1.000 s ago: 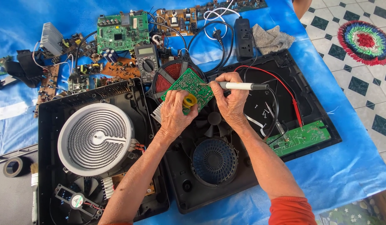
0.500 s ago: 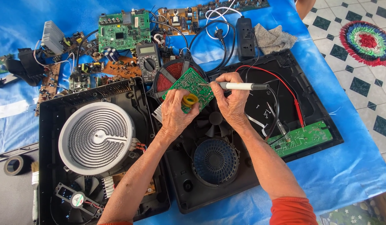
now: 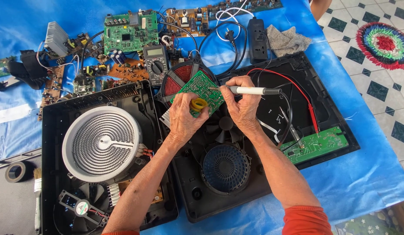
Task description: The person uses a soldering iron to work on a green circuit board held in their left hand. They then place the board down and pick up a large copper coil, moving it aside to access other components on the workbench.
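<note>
green circuit board [image 3: 201,90] is sitting tilted over the middle of the opened black cooker housing [image 3: 236,196], just in front of the red coil [image 3: 178,80]. the left hand [image 3: 184,116] is closing around the board's near edge, thumb pressing on its face beside a yellow ring-shaped part [image 3: 199,104]. the right hand [image 3: 242,104] is gripping a white-handled soldering iron [image 3: 250,90] like a pen, its metal tip touching the board's right edge (whether it is touching a joint is too small to tell). the iron's black cord is trailing off to the right over the housing.

below the hands a round black fan grille [image 3: 225,167] is lying in the housing, and a second green board [image 3: 318,144] is resting at its right rim, with a red lead [image 3: 297,89] curving above it. to the left a round white heating element [image 3: 101,143] is filling the other black tray, with a small fan [image 3: 82,208] near its lower corner. beyond the red coil a multimeter [image 3: 155,64] is lying among loose circuit boards, a black power strip [image 3: 257,40] and a grey cloth [image 3: 287,40] on the blue sheet [image 3: 363,182]. a roll of black tape [image 3: 16,171] is lying at the far left.
</note>
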